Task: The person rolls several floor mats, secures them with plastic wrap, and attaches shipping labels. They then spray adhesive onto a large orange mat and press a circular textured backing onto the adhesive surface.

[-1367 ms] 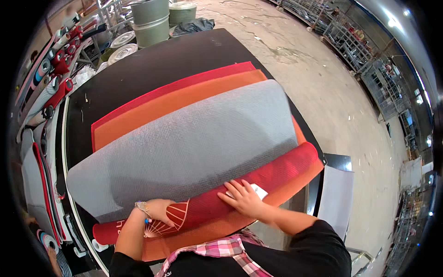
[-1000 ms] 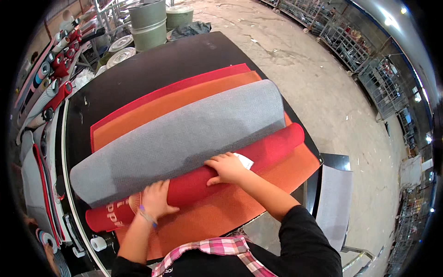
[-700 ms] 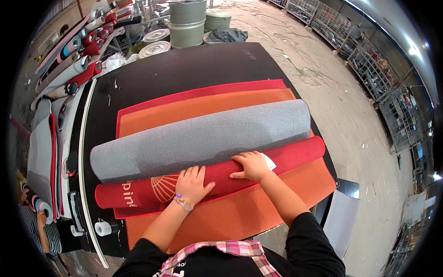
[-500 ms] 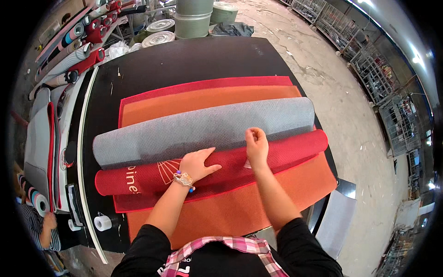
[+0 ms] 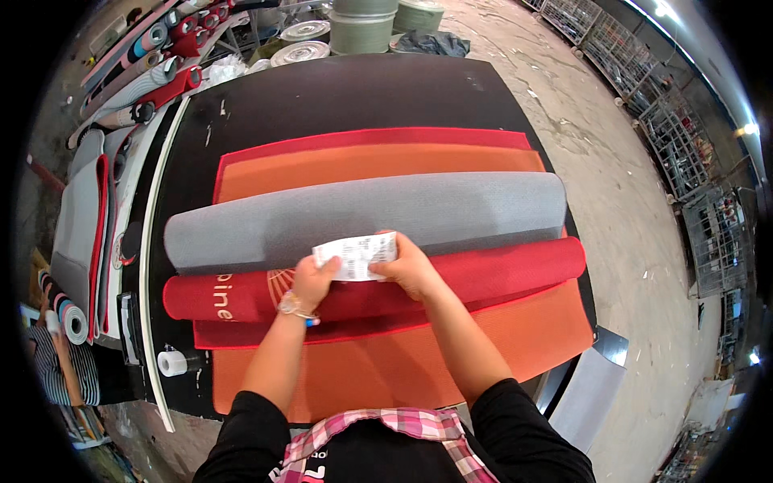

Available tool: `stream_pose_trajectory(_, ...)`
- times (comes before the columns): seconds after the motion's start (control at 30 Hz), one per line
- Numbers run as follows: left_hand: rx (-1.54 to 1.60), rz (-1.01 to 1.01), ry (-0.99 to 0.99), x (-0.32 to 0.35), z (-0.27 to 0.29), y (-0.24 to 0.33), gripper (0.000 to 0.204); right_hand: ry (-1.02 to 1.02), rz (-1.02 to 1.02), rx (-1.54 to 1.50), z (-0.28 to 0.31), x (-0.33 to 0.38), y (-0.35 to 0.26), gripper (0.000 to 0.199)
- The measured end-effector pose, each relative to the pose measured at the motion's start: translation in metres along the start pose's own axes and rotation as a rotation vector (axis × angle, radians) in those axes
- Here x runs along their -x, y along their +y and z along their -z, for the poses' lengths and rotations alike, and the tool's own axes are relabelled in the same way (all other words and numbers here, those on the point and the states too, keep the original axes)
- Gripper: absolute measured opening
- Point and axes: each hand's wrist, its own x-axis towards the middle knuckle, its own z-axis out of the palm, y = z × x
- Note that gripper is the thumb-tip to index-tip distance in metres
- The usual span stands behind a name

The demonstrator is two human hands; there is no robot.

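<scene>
We are pinching a white paper slip [image 5: 355, 255] between both hands, left hand [image 5: 316, 278] and right hand [image 5: 412, 266] close together. It is lying left to right, directly above the red rolled mat [image 5: 499, 270] on the desk [image 5: 338, 97].

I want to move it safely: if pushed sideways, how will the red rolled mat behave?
The red rolled mat is round and long, so it would probably roll. It looks soft, likely sagging if lifted by one end. Its ribbed face seems grippy.
</scene>
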Motion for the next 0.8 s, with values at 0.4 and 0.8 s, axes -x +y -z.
stream_pose_trajectory(0.4,-1.39,-0.363,0.09,0.033,-0.061,0.018,0.021,0.454,-0.126,1.075,0.326,0.057,-0.047,0.025)
stream_pose_trajectory(0.8,-1.423,-0.386,0.166,0.051,-0.066,0.012,0.023,0.413,-0.336,0.654,0.467,0.134,0.01,0.017)
